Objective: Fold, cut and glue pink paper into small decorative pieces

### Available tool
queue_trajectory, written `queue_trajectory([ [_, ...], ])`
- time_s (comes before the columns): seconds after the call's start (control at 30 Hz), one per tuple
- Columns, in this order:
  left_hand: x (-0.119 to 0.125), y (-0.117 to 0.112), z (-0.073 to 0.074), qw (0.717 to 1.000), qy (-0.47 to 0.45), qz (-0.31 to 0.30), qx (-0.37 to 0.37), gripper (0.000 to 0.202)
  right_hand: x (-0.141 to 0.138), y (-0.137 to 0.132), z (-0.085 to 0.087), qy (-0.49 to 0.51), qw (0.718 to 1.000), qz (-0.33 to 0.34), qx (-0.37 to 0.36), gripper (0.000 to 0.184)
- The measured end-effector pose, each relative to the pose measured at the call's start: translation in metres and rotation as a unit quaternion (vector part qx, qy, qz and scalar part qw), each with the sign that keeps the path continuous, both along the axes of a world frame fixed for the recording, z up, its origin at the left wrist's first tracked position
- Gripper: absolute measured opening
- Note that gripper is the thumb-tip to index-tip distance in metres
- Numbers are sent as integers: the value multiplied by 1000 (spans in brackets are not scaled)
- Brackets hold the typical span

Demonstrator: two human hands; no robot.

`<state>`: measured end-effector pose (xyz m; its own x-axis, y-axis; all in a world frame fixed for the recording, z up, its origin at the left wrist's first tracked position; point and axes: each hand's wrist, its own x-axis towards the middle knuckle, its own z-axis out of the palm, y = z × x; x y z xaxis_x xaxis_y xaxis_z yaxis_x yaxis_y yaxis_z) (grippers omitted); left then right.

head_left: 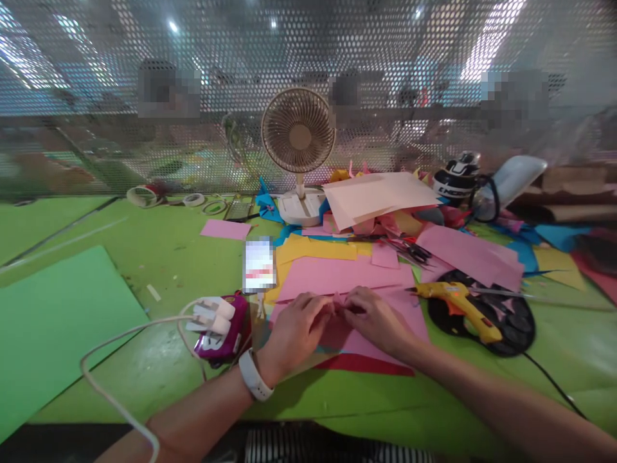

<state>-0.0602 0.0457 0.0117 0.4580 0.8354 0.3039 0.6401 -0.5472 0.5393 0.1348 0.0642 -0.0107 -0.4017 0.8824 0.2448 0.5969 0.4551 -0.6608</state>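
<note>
My left hand (301, 331) and my right hand (371, 316) meet over a stack of coloured paper, fingertips pinched close together. Between them pokes up a small piece of pink paper (338, 299), gripped from both sides; its lower part is hidden by my fingers. Beneath my hands lie pink sheets (332, 273), with a red sheet (371, 365) showing at the near edge. A yellow hot glue gun (460, 305) rests to the right of my right hand on a round black tray (520, 328).
Left of my hands sit a purple power block (222, 341) with white plugs, a looping white cable (110, 344) and a lit phone (259, 265). A fan (299, 132) stands behind, beside heaped paper scraps and scissors (409, 249). A green sheet (62, 328) lies far left.
</note>
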Motion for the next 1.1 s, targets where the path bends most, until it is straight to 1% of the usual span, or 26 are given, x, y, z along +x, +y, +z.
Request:
queue_trajectory([
  [0.07,0,-2,2,998,41,-9,41,32,1,0,0,19,1000,-4,-7,6],
  [0.13,-1,-4,2,993,84,-26,78,37,2,0,2,36,999,-11,-7,7],
  [0.2,-2,-6,2,986,124,-50,98,35,5,1,5,28,999,-20,25,9],
  [0.27,-3,-7,0,980,153,-82,98,34,8,1,9,-11,997,-23,79,14],
  [0.33,-4,-7,-1,974,173,-114,88,38,11,2,13,-67,990,-27,118,20],
  [0.4,-5,-6,-3,969,188,-138,84,41,14,1,15,-126,984,-24,124,27],
  [0.47,-6,-5,-3,965,198,-152,82,46,17,1,15,-172,979,-10,111,32],
  [0.53,-6,-4,-3,963,206,-153,82,48,20,1,14,-195,976,11,101,35],
  [0.63,-6,-3,0,963,225,-124,81,44,22,3,14,-201,974,33,102,36],
  [0.7,-5,-2,0,963,233,-112,82,42,23,3,15,-208,971,33,109,36],
  [0.83,-7,0,-3,961,235,-127,72,49,21,-4,23,-238,960,11,149,33],
  [0.93,-8,3,-7,957,247,-138,62,53,16,-16,25,-268,950,29,158,32],
  [1.0,-8,5,-7,955,249,-147,62,53,12,-24,21,-294,945,38,141,39],
  [1.1,-6,5,-6,954,245,-158,64,51,10,-30,12,-319,940,28,121,50],
])
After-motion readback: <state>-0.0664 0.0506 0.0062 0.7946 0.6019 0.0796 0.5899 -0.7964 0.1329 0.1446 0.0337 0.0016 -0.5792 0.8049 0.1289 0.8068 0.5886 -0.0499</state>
